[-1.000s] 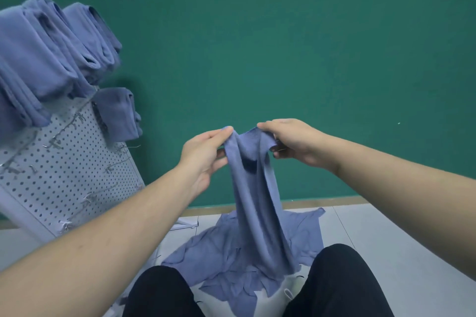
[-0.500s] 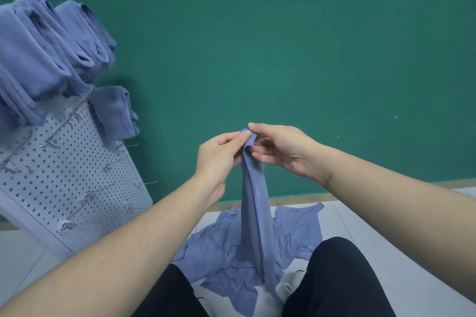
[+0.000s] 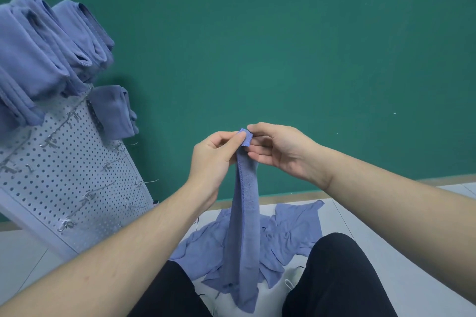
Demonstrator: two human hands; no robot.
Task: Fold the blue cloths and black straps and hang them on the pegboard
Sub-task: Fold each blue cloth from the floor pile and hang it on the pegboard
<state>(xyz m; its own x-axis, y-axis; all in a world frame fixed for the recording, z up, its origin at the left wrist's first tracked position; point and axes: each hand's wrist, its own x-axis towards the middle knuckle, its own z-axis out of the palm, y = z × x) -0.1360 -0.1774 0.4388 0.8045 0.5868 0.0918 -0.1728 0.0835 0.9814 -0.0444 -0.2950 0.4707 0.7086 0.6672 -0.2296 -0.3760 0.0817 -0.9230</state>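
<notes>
Several loose blue cloths [image 3: 291,234] heaped on the pale floor at lower centre, between black-trousered knees, not yet folded. Just above, one long blue microfibre cloth [image 3: 244,213] doubled into a narrow hanging strip, top corners pinched between left hand [image 3: 216,154] and right hand [image 3: 280,149], fingertips of both closed on the hem, fold seemingly close to done, hanging still to come. Farther off at upper left, about four folded blue cloths [image 3: 46,59] already draped on the tilted white perforated metal pegboard [image 3: 64,177], many wire hooks [image 3: 87,195] bare; no black straps in view.
</notes>
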